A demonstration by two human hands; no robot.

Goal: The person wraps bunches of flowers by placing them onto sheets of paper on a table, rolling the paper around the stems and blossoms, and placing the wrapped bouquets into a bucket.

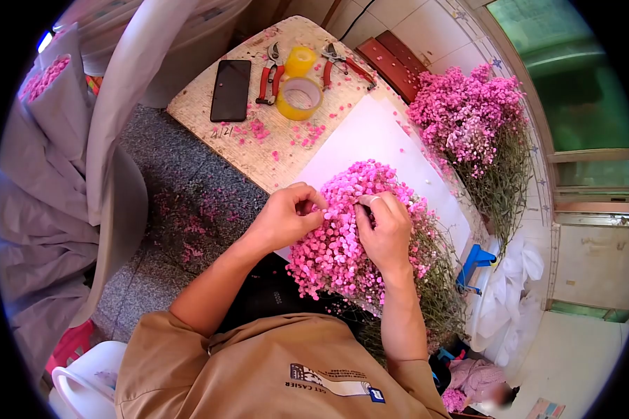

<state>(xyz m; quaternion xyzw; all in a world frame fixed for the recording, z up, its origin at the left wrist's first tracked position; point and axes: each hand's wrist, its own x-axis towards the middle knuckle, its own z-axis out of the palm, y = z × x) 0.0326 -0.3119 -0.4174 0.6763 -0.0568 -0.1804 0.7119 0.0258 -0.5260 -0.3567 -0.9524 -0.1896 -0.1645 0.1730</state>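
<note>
Left hand (pixel 297 215), pinched narrow, touches the left side of a bunch (pixel 339 262); right hand (pixel 386 234), also narrow, touches its middle. Whether either grips a blossom (pixel 360 176), I cannot tell. Hard tugging could snap heads off. The bunch, over the near part of white paper (pixel 370 133), looks dense, bright pink, with thin greenish stems (pixel 437 300) rightward.

Passage over sheet (pixel 384 133) between tape (pixel 300 114) and far flowers (pixel 468 115)

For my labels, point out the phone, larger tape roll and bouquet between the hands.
Phone (pixel 230 91), head view: middle of its dark screen.
Larger tape roll (pixel 298 114), head view: ring's near side.
Bouquet (pixel 340 241), head view: its pink blossoms.
</note>
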